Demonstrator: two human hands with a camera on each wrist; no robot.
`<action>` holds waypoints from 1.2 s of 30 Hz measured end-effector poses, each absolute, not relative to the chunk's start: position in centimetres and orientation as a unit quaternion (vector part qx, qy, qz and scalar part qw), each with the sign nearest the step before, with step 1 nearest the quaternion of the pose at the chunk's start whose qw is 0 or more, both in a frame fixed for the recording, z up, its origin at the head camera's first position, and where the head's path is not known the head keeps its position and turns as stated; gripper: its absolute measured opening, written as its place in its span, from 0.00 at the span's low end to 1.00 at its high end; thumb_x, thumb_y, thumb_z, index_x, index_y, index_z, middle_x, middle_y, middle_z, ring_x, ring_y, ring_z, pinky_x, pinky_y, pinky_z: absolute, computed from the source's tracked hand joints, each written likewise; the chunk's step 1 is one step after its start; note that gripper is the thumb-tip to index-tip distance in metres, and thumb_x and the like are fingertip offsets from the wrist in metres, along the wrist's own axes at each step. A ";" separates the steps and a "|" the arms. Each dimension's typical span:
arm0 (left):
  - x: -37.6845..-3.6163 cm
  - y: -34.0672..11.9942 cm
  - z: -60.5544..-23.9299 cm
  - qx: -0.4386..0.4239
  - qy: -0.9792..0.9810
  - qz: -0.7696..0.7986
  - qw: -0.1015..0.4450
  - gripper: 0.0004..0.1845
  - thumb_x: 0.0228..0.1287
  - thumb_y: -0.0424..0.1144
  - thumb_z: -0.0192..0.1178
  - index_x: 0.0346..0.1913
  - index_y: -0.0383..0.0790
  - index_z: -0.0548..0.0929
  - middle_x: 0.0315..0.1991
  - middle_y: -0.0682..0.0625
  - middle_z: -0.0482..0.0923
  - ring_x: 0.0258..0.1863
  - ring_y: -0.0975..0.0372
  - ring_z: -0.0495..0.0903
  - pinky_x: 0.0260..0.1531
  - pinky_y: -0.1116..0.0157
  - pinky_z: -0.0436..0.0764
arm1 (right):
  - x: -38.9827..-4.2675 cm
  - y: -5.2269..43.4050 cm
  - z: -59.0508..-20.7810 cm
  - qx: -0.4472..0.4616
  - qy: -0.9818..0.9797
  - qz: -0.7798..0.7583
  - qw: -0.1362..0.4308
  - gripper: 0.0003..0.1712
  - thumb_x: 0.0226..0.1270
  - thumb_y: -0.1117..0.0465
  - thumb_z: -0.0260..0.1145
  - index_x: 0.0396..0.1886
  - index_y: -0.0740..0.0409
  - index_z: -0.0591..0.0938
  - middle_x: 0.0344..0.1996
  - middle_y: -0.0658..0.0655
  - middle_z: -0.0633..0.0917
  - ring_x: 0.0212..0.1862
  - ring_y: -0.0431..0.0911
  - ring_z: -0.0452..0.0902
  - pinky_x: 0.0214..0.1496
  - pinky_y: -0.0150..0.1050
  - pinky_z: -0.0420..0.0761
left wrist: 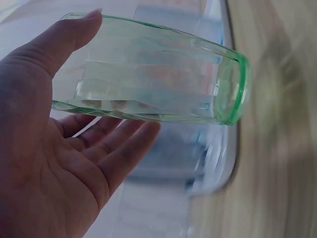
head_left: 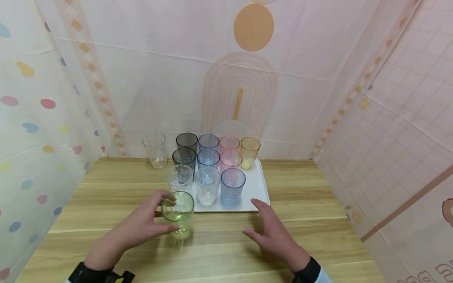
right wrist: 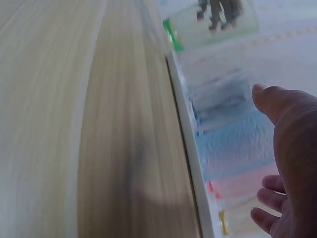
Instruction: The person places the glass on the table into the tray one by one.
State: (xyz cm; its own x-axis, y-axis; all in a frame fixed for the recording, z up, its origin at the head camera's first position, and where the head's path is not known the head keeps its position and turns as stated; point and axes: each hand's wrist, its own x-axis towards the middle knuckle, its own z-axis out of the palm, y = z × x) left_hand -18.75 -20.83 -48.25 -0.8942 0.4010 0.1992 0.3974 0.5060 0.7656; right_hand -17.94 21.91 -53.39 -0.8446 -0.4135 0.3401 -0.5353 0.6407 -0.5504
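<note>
My left hand (head_left: 139,226) holds a green clear tumbler (head_left: 181,220) in front of the white tray (head_left: 257,190), at its front left corner. In the left wrist view the thumb (left wrist: 81,29) lies along one side of the tumbler (left wrist: 163,69) and the fingers along the other. The tumbler's base is over the wooden table. My right hand (head_left: 276,237) hovers near the tray's front right corner, its fingers apart and holding nothing. Nearest to it on the tray stands a blue tumbler (head_left: 232,192), beside a clear tumbler (head_left: 207,188) and another clear tumbler (head_left: 179,179).
Behind these on the tray are two dark grey tumblers (head_left: 184,158), two bluer ones (head_left: 208,158), two pink ones (head_left: 231,159) and a yellow one (head_left: 249,151). A clear tumbler (head_left: 156,151) stands left of the tray. Printed curtains (head_left: 170,90) hang behind the wooden table (head_left: 301,188).
</note>
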 end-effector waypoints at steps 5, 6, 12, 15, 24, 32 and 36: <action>-18.9 -17.3 -48.8 0.242 0.852 0.464 0.036 0.46 0.58 0.54 0.86 0.71 0.41 0.72 0.67 0.41 0.78 0.62 0.46 0.84 0.60 0.50 0.88 | -17.9 20.1 -53.0 0.294 -0.889 0.345 0.068 0.55 0.70 0.49 0.83 0.87 0.58 0.63 0.81 0.61 0.71 0.82 0.56 0.66 0.82 0.60 0.70; -18.9 -16.7 -48.9 0.246 0.847 0.469 0.040 0.46 0.58 0.53 0.86 0.71 0.40 0.71 0.67 0.40 0.78 0.63 0.45 0.84 0.61 0.50 0.88 | -17.9 19.8 -53.0 0.299 -0.887 0.347 0.063 0.56 0.70 0.48 0.83 0.87 0.58 0.63 0.81 0.61 0.71 0.82 0.55 0.66 0.82 0.60 0.69; -19.2 -13.6 -49.5 0.269 0.832 0.484 0.046 0.47 0.57 0.56 0.86 0.72 0.43 0.71 0.64 0.45 0.80 0.60 0.50 0.85 0.61 0.53 0.88 | -17.9 17.6 -52.7 0.331 -0.868 0.366 0.052 0.58 0.69 0.45 0.83 0.88 0.54 0.61 0.81 0.59 0.71 0.82 0.53 0.65 0.82 0.58 0.71; -19.1 -12.3 -49.5 0.275 0.825 0.490 0.051 0.46 0.57 0.57 0.86 0.71 0.44 0.72 0.63 0.47 0.80 0.59 0.53 0.85 0.60 0.55 0.88 | -17.8 16.6 -52.6 0.344 -0.853 0.391 0.044 0.59 0.66 0.46 0.86 0.88 0.49 0.61 0.80 0.53 0.72 0.81 0.50 0.67 0.81 0.55 0.72; -18.6 -9.9 -49.1 0.272 0.816 0.506 0.064 0.48 0.56 0.60 0.86 0.71 0.43 0.72 0.63 0.48 0.80 0.61 0.56 0.84 0.60 0.58 0.88 | -16.8 14.8 -52.3 0.288 -0.827 0.482 0.020 0.53 0.68 0.50 0.85 0.83 0.53 0.64 0.73 0.55 0.79 0.73 0.49 0.77 0.74 0.54 0.79; -18.3 -10.5 -49.5 0.283 0.853 0.439 0.014 0.52 0.57 0.67 0.82 0.76 0.45 0.71 0.67 0.50 0.80 0.66 0.59 0.81 0.64 0.50 0.86 | -16.6 14.8 -52.4 0.260 -0.825 0.501 0.025 0.52 0.67 0.49 0.86 0.82 0.54 0.65 0.72 0.53 0.80 0.71 0.48 0.78 0.71 0.53 0.82; -18.0 -12.2 -50.1 0.259 0.889 0.376 -0.037 0.51 0.58 0.64 0.83 0.76 0.44 0.72 0.68 0.48 0.80 0.69 0.54 0.80 0.67 0.46 0.83 | -16.6 15.4 -52.6 0.230 -0.834 0.500 0.028 0.54 0.62 0.51 0.89 0.80 0.55 0.67 0.69 0.51 0.81 0.70 0.48 0.79 0.70 0.55 0.83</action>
State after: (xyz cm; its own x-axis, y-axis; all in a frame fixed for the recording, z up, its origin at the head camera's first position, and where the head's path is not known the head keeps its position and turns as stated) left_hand -18.02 -12.23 -50.12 -0.8629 0.4331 0.2604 0.4885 0.5829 0.6493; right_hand -16.63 15.42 -52.61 -0.8924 -0.3566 0.2764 -0.4119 0.3939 -0.8217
